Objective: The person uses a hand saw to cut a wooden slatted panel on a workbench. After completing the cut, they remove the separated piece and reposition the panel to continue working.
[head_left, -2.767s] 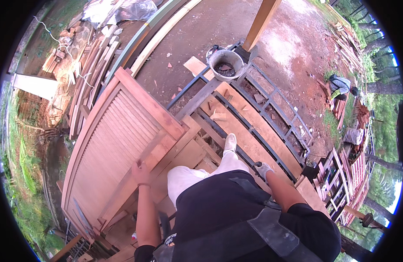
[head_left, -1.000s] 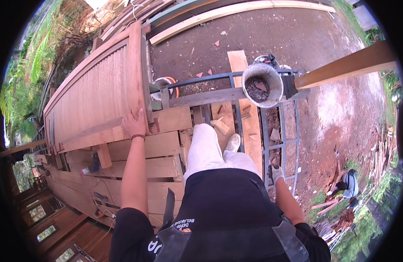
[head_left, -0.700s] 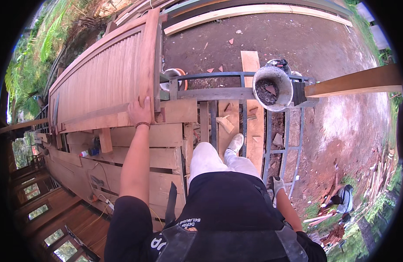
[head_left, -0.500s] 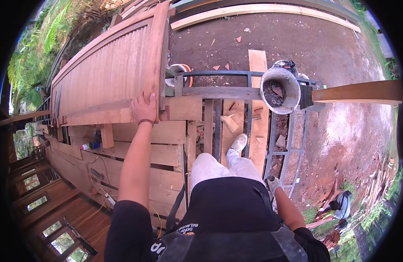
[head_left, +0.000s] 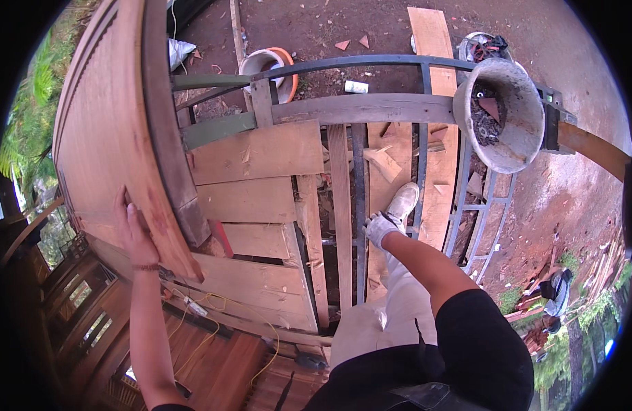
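Left hand (head_left: 134, 229) flat against big wooden door panel (head_left: 117, 130), which blocks everything ahead and to its left. Open air to its right above the plank platform (head_left: 261, 198). Gloved right hand (head_left: 381, 227) hangs free; metal rail (head_left: 371, 109) and grey bucket (head_left: 501, 116) bar the far side.

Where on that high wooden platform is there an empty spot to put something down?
The widest bare patch is the pale plank just below the grey crossbeam, right of the big wooden panel under the left hand. Near the gloved right hand there are open gaps between metal bars, and the bucket crowds the right corner.
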A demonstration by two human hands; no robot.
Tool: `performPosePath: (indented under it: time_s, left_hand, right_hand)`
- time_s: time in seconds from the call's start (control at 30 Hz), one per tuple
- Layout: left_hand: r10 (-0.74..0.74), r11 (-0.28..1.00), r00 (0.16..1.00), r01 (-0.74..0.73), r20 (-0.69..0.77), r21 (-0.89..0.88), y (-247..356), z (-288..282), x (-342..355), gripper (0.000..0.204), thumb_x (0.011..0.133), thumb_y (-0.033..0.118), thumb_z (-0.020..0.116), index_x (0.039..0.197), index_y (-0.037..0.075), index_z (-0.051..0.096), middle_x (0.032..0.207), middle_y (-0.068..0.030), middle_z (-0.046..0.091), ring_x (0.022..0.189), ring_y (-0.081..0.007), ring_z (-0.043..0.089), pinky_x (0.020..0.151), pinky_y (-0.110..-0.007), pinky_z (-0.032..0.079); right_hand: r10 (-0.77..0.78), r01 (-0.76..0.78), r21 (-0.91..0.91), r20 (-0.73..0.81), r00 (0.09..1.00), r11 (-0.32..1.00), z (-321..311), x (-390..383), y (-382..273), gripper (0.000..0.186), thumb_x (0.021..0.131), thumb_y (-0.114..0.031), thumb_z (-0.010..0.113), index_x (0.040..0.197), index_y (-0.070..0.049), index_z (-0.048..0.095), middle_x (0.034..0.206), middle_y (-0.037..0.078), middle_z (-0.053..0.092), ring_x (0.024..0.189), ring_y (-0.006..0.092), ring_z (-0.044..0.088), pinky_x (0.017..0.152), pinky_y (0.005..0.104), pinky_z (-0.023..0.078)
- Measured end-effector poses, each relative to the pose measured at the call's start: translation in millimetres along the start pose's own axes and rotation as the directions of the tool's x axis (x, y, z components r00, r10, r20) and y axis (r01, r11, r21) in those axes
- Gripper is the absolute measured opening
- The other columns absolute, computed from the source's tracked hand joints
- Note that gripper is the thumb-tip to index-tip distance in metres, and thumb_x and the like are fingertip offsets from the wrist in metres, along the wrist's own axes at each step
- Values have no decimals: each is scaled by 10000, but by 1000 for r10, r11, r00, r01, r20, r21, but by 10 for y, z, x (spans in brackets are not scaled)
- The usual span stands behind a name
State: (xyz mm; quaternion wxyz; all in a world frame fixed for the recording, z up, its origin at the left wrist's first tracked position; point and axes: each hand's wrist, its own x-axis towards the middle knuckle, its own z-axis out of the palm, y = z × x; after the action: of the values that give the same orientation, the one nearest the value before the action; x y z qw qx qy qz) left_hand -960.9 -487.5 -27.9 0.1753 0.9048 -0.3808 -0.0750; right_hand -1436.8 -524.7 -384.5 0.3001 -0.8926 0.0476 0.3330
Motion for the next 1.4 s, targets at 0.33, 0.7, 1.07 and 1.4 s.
performPosePath:
  time_s: [0.33, 0.7, 1.07, 1.4]
  left_hand:
    - [32, 987, 992, -49, 118, 151, -120, -88, -19, 502, 1031, 266, 392, 1406, -63, 446, 1454, -198, 450, 1355, -301, 426, 1150, -397, 296]
    - [30, 988, 992, -49, 126, 147, -29, -36, 39, 497, 1012, 238, 397, 1391, -78, 456, 1445, -204, 457, 1359, -305, 418, 1152, -402, 283]
    - [70, 995, 996, -74, 56, 65, 50, -4, 35, 492, 994, 210, 401, 1376, -93, 466, 1435, -210, 464, 1364, -310, 410, 1155, -406, 270]
    - [113, 987, 977, -89, -181, 134, 160, -2, -5, 430, 929, 311, 621, 1236, 11, 608, 1357, -187, 552, 1243, -334, 530, 1048, -396, 412]
  right_hand:
    - [-429, 390, -659, 112, 896, 643, 752, 2150, 114, 399, 1007, -327, 399, 1370, -201, 508, 1422, 46, 497, 1383, 302, 401, 1179, 637, 179]
    - [-465, 455, -565, 138, 875, 688, 430, 2235, 345, 298, 947, -281, 497, 1176, -157, 642, 1232, 40, 622, 1241, 265, 538, 1116, 602, 306]
    - [-140, 156, -157, 108, 984, 975, 326, 1022, 472, 377, 946, -216, 479, 1291, -132, 605, 1371, 128, 543, 1336, 351, 448, 1138, 624, 259]
    - [137, -133, -47, 548, 825, 990, -5, -859, 232, 484, 908, -414, 565, 1272, -97, 586, 1253, 153, 646, 1165, 309, 628, 975, 444, 492]
